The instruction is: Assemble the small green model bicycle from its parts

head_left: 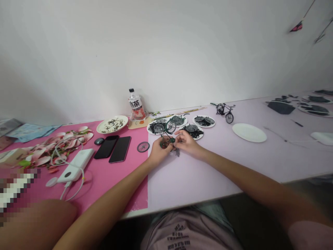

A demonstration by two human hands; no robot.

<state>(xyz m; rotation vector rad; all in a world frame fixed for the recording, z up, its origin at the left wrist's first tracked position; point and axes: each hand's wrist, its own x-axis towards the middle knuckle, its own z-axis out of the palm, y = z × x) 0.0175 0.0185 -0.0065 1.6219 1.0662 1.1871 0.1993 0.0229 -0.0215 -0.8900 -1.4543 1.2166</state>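
Between my two hands is a partly built dark green model bicycle (171, 127), its spoked wheel pointing away from me. My left hand (159, 152) is closed around the frame's lower part. From the other side, the fingers of my right hand (187, 143) pinch at the same bicycle near a small round green part; what exactly sits between those fingertips is too small to make out. A loose black spoked wheel (143, 147) lies flat on the pink cover, left of my left hand. Just beyond the hands, white plates hold dark parts, among them a plate of wheels (191, 129).
Another plate of dark parts (204, 121) and a standing model bicycle (225, 111) are farther back. A white plate (249, 132) lies to the right. Leftward are two phones (120, 149), a power bank with cable (76, 165), petals (43, 154), a bowl (112, 124) and a bottle (135, 105).
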